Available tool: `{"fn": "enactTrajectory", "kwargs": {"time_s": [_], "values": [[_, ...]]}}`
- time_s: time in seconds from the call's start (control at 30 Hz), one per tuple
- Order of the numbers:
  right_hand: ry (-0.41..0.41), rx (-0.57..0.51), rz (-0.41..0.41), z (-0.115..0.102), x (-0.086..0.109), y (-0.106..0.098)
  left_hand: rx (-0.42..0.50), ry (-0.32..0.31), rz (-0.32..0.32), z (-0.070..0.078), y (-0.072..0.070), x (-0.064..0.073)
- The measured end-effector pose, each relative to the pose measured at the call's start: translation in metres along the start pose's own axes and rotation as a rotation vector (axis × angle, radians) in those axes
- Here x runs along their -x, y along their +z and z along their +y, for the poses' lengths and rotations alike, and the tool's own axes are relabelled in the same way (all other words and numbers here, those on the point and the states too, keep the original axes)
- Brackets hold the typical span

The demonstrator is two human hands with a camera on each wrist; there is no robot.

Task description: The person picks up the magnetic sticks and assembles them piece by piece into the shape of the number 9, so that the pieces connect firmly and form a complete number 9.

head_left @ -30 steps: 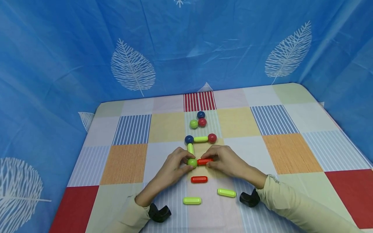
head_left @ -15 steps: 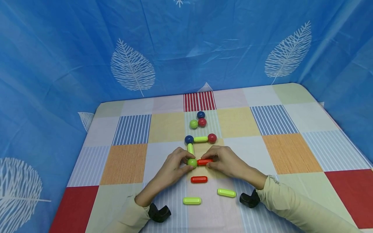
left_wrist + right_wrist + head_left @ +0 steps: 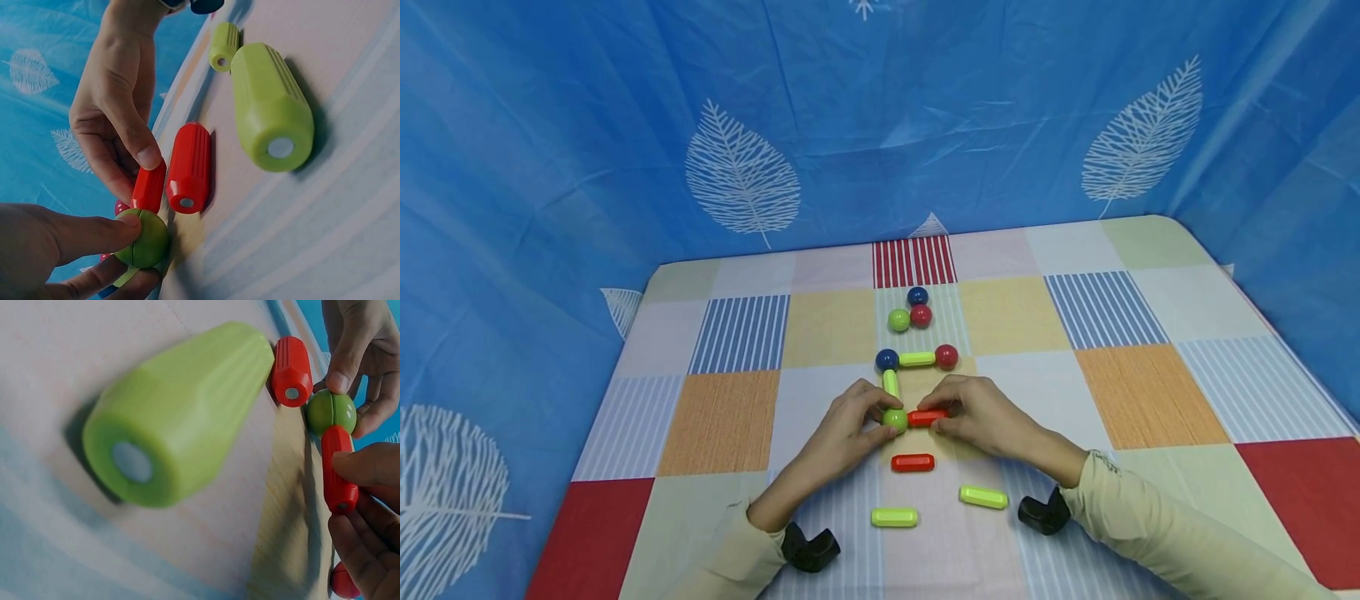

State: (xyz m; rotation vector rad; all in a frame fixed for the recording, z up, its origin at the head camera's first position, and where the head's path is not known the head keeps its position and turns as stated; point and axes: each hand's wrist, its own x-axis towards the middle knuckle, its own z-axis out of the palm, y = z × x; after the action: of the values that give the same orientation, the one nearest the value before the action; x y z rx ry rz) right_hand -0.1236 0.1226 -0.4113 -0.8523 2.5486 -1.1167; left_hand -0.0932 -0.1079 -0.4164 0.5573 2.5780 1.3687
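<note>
My left hand [image 3: 846, 423] pinches a green ball [image 3: 895, 419] between thumb and fingers. In my right hand [image 3: 981, 414] is a red magnetic rod [image 3: 925, 417], gripped near its right end, its left end against the green ball. A yellow-green rod [image 3: 891, 383] runs from that ball up to a dark blue ball [image 3: 887, 359]. From there another yellow-green rod [image 3: 917, 358] reaches a red ball [image 3: 946, 357]. Round metallic tips show on the rods' ends in both wrist views, as on the held red rod [image 3: 340, 481].
A loose red rod [image 3: 913, 462] lies just in front of the hands. Nearer are two loose yellow-green rods, one left [image 3: 894, 517] and one right [image 3: 983, 497]. Farther back, a blue ball [image 3: 917, 297], a red ball [image 3: 921, 316] and a green ball [image 3: 898, 320] sit clustered on the patchwork cloth [image 3: 835, 325].
</note>
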Motion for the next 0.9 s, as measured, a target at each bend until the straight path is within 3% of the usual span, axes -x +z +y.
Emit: {"fn": "enactTrajectory", "kwargs": {"time_s": [0.6, 0.9], "values": [[0.019, -0.015, -0.014, -0.001, -0.001, -0.007, 0.008, -0.008, -0.003, 0.000, -0.002, -0.002], [0.017, 0.003, 0.081, -0.007, -0.013, -0.034, 0.002, -0.010, -0.005, 0.000, -0.002, 0.001]]}}
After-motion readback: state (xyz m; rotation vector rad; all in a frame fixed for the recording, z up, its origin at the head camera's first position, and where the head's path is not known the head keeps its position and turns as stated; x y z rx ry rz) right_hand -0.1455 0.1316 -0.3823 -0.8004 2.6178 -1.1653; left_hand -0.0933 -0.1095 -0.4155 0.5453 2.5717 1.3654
